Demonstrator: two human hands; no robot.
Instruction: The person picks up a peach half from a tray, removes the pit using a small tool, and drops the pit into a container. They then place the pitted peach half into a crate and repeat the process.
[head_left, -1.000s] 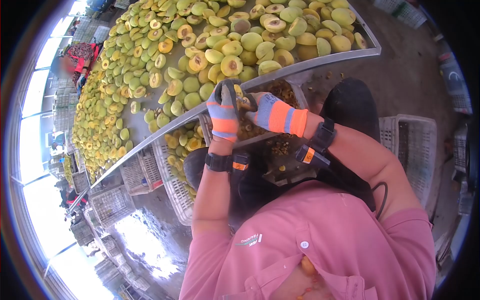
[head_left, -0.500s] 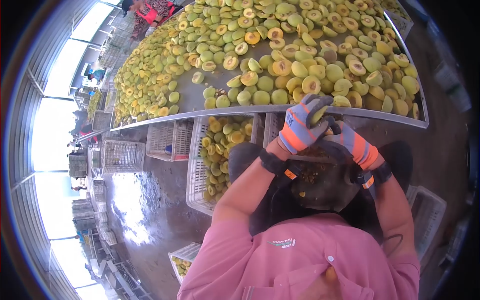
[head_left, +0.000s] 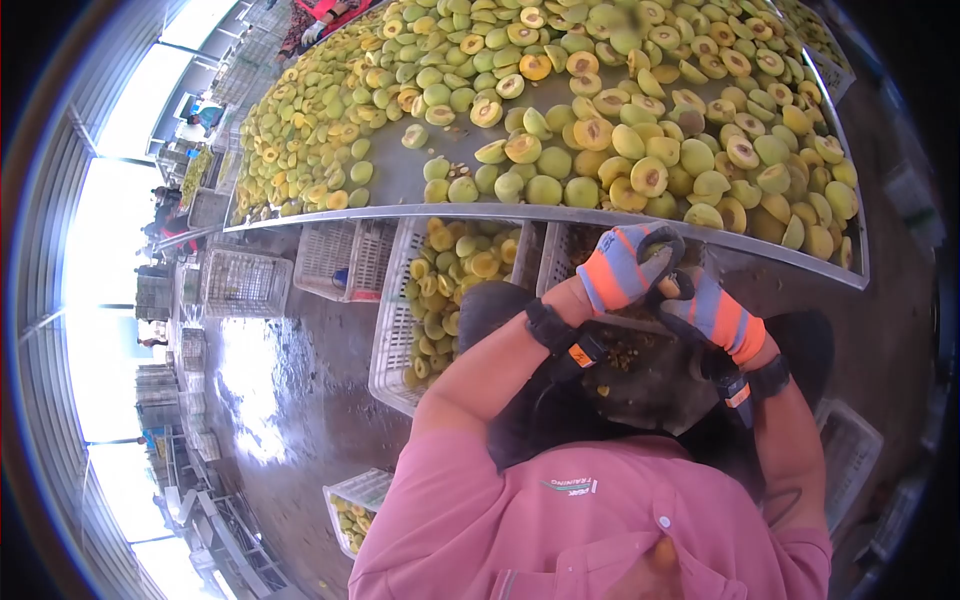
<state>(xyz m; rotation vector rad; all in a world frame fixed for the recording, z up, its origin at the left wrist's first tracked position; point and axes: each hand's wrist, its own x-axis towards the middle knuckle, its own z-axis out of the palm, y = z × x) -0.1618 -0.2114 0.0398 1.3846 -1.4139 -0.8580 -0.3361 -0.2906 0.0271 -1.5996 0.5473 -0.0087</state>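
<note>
My left hand (head_left: 632, 266), in a grey, blue and orange glove, is curled below the table's front rim. Its fingers close around a green-yellow stone-fruit half (head_left: 654, 252), mostly hidden by the glove. Right beside it, my right hand (head_left: 708, 312), gloved alike, has its fingers drawn together close to the left fingertips. A small yellow-brown piece (head_left: 676, 286) shows at those fingers; what the hand grips is too hidden to name. Many halved stone fruits (head_left: 590, 134), some cut side up with brown centres, lie on the metal-rimmed table (head_left: 520, 212) ahead of my hands.
A white crate of fruit halves (head_left: 392, 352) stands left of my knees. Another crate (head_left: 556, 262) sits under the table, below my hands. Empty crates (head_left: 335, 262) stand farther left, and one (head_left: 848, 455) is at my right. A co-worker's gloved hand (head_left: 314, 32) is at the far table end.
Both hands have come down slightly, away from the table rim. The fruit half in my left hand is now more covered by the fingers. The view has shifted a little.
</note>
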